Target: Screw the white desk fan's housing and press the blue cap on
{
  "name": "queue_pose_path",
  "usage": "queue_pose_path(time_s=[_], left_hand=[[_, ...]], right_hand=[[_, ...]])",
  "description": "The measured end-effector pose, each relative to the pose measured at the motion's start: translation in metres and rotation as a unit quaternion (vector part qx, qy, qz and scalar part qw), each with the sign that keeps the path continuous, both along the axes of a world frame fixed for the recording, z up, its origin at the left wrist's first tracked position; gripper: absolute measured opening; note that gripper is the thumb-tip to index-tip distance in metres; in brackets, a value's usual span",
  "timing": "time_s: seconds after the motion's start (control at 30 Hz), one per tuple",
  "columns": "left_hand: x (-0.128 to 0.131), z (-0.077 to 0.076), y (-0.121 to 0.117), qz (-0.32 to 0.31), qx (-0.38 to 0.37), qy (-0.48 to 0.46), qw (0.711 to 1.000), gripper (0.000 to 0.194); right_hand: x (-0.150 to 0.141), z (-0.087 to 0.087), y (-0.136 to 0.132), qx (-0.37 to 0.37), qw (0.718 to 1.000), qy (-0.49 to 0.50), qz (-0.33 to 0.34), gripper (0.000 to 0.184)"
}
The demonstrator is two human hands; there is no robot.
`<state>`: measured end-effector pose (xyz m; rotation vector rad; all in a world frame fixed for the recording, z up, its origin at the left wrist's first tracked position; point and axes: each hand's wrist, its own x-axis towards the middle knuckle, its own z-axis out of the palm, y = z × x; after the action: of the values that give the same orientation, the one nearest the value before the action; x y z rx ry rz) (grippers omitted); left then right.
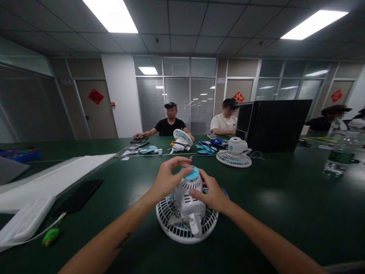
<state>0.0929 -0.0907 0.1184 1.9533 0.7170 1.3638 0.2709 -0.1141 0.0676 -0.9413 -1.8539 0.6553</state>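
A small white electric fan lies face down on its round grille in front of me, its motor housing pointing up. On top of the housing sits a round light-blue cap. My left hand pinches this cap from the left, thumb and fingers at its edge. Around the right side of the housing, my right hand is wrapped, its thumb on the near vents and its other fingers partly hidden behind. Part of the blue fan blades shows through the grille.
Another white fan lies face down beyond, left of a large black box. A third fan and loose blue parts lie near two seated people. A phone is at left, a water bottle at right.
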Motion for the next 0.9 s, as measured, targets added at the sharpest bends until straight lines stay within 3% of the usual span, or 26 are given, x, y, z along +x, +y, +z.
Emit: queue_pose_path(time_s=[0.23,0.9], left_hand=[[0.0037,-0.0065,-0.0022,0.061,0.051,0.074,0.994,0.02],[0.0037,-0.0052,0.0008,0.09,0.075,0.074,0.99,0.014]], right_hand=[[0.0007,-0.001,0.0001,0.009,1.0,0.006,0.026,0.063],[0.0015,-0.0034,0.0017,0.01,1.0,0.002,0.025,0.067]])
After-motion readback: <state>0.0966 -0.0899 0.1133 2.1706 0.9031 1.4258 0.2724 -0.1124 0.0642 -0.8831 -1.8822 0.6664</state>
